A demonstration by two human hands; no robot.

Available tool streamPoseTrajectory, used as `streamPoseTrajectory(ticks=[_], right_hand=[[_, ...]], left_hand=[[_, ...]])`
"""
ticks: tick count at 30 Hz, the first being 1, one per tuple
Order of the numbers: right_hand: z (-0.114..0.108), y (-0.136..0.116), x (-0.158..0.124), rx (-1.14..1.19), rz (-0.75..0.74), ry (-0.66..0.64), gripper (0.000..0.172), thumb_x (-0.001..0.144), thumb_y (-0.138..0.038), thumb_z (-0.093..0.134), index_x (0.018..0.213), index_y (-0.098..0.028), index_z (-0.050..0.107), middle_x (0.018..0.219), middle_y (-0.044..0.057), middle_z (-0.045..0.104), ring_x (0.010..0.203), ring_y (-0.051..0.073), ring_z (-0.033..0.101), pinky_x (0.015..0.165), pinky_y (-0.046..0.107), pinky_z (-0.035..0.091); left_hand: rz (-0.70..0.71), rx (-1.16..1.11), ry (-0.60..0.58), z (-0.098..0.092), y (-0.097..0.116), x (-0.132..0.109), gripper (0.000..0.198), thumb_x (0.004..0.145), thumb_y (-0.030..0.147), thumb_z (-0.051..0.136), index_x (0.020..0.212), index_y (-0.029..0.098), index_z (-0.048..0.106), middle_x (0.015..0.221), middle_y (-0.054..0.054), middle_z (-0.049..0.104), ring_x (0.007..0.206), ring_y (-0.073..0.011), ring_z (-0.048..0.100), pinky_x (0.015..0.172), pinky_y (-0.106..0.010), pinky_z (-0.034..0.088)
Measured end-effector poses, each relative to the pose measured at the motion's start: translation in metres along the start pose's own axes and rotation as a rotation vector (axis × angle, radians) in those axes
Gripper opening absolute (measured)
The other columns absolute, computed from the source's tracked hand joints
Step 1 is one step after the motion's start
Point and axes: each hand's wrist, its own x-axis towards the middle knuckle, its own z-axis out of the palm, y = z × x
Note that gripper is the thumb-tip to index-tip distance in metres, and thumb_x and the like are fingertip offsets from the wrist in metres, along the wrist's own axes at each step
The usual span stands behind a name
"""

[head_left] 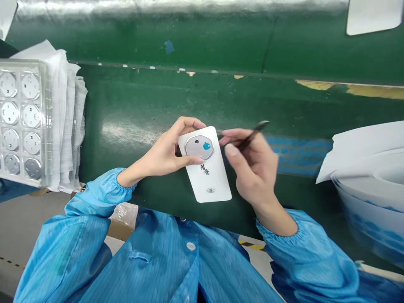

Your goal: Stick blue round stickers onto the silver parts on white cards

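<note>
My left hand (168, 149) grips a white phone-shaped panel (217, 179) by its upper left edge, thumb on its face. The panel is tilted and carries dark markings. On its upper part lies a silver octagonal plate (192, 147) with a small dark hole and a blue sticker (206, 146). Just right of the panel, my right hand (254, 168) is closed around dark, slim tweezers (260, 126). Their rear end sticks up past the fingers, while the working tips are hidden or blurred. My right fingertips are close to the panel's right edge.
At the left, a clear plastic tray (46, 126) of several octagonal plates stands on stacked white sheets (71, 126). A large roll (362, 168) with blue stickers sits at the right; a blue-dotted strip (298, 155) lies on the green table (142, 97). Another white panel (374, 17) is top right.
</note>
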Motion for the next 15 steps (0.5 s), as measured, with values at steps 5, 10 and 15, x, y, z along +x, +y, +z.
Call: streamPoseTrajectory(ticks=[5, 10, 15], right_hand=[[0.001, -0.007, 0.0, 0.142, 0.267, -0.195, 0.039, 0.089, -0.06, 0.081, 0.098, -0.023, 0.071, 0.082, 0.003, 0.069, 0.066, 0.019, 0.063, 0.054, 0.03, 0.051], [0.004, -0.007, 0.001, 0.159, 0.299, -0.151, 0.041, 0.087, -0.06, 0.083, 0.087, -0.022, 0.068, 0.073, 0.001, 0.066, 0.059, 0.016, 0.058, 0.049, 0.027, 0.046], [0.005, -0.005, 0.002, 0.152, 0.285, -0.133, 0.043, 0.086, -0.061, 0.084, 0.08, -0.022, 0.066, 0.069, 0.0, 0.063, 0.056, 0.014, 0.054, 0.049, 0.027, 0.044]], left_hand=[[0.049, 0.12, 0.1, 0.011, -0.002, -0.001, 0.064, 0.093, 0.061, 0.074, 0.138, 0.028, 0.042, 0.136, -0.012, 0.06, 0.106, -0.0239, 0.07, 0.08, -0.036, 0.062], [0.081, 0.143, 0.111, 0.018, -0.004, -0.003, 0.063, 0.095, 0.059, 0.073, 0.138, 0.025, 0.041, 0.133, -0.013, 0.063, 0.108, -0.0243, 0.07, 0.086, -0.038, 0.061], [0.07, 0.126, 0.106, 0.023, -0.005, -0.005, 0.062, 0.096, 0.055, 0.074, 0.139, 0.025, 0.042, 0.127, -0.012, 0.066, 0.108, -0.0242, 0.071, 0.088, -0.038, 0.061]])
